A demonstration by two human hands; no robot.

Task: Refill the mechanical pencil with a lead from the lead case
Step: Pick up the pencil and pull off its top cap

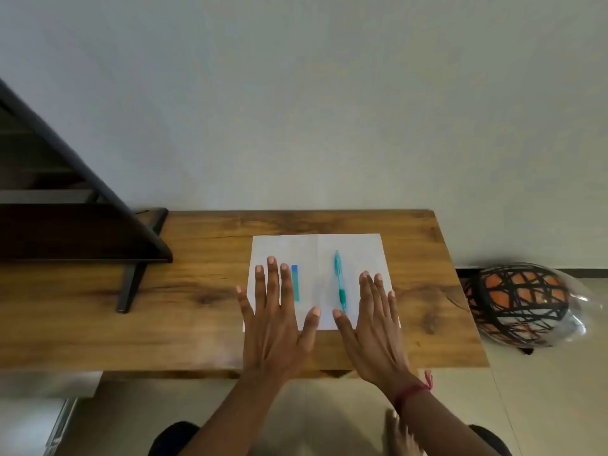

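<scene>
1. Both forearms enter from the bottom of the frame. Left hand [273, 319] lies flat, palm down, fingers spread wide, holding nothing. Right hand [371, 327] is also flat and spread, empty, with a red thread [415, 388] on its wrist.
2. Desk [197, 291] is wooden and fills the middle band of the frame. A white paper sheet [358, 248] sits at frame center, and both hands overlap its lower edge.
3. Lead case [295, 283] is a slim blue stick lying on the sheet's left half, just beside the left index finger on its frame-right side. Long axis runs up-down in the frame, roughly parallel to the fingers. Contact with the finger: cannot tell.
4. Mechanical pencil [340, 281] is teal and lies on the sheet's right half, between the right thumb and index finger. Long axis also runs up-down, lower end near the right thumb tip. Which end is the writing tip is too small to tell.
5. Key relation: each item lies along the inner edge of its own hand, so the left hand is nearer the case and the right hand nearer the pencil. Case and pencil are parallel and apart.
6. Judgement: task not started; next move is likely a short inward pinch on each item.
7. Off-task: dark shelf [65, 209] at left, patterned bag [523, 304] on the floor at right.
</scene>
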